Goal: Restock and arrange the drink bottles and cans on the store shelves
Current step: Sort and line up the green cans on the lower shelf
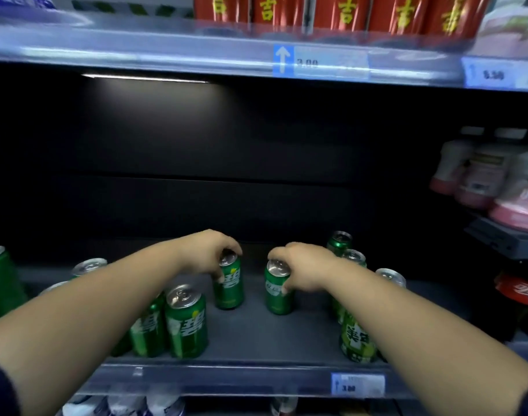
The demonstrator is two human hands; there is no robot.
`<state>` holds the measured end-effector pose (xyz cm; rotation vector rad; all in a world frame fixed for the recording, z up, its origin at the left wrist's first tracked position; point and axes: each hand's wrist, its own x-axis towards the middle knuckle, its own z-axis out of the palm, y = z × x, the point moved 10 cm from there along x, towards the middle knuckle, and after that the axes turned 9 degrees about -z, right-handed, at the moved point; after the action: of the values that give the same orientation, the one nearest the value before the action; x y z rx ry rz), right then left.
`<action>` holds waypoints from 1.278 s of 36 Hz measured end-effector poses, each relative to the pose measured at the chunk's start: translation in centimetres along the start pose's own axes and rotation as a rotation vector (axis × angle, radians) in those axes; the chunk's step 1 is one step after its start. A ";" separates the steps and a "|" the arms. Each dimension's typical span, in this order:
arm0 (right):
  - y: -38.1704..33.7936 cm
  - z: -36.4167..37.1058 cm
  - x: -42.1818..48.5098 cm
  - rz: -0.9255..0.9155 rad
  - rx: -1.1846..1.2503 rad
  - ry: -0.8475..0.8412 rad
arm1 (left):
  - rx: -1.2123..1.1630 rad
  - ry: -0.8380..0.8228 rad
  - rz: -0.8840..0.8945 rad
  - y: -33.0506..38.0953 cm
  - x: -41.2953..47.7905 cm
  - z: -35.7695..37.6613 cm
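Observation:
Both my arms reach into a dark shelf bay. My left hand grips the top of an upright green can standing on the grey shelf. My right hand grips the top of a second upright green can a short gap to the right of the first. Several more green cans stand in a cluster at the front left, partly hidden by my left forearm. A line of green cans runs front to back on the right, partly behind my right forearm.
Red cans fill the shelf above, behind a price rail. Pink-and-white bottles stand at the right, with a dark cola bottle below them. A price tag sits on the front rail. More drinks show on the shelf underneath.

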<state>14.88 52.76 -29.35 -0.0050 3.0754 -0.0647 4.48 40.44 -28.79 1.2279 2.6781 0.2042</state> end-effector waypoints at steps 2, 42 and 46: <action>-1.0 -0.1 0.0 -0.017 0.003 -0.007 | -0.005 0.034 -0.010 -0.9 -0.8 -1.0; -8.5 2.9 7.8 0.114 0.726 0.079 | -0.212 -0.163 0.044 -12.0 -2.5 -1.0; -8.6 3.0 8.0 0.112 0.744 0.088 | -0.215 -0.100 0.007 -12.6 -2.1 -0.7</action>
<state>7.11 43.99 -32.46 0.2078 2.9173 -1.2041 -3.60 30.66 -30.46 1.1493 2.4915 0.4086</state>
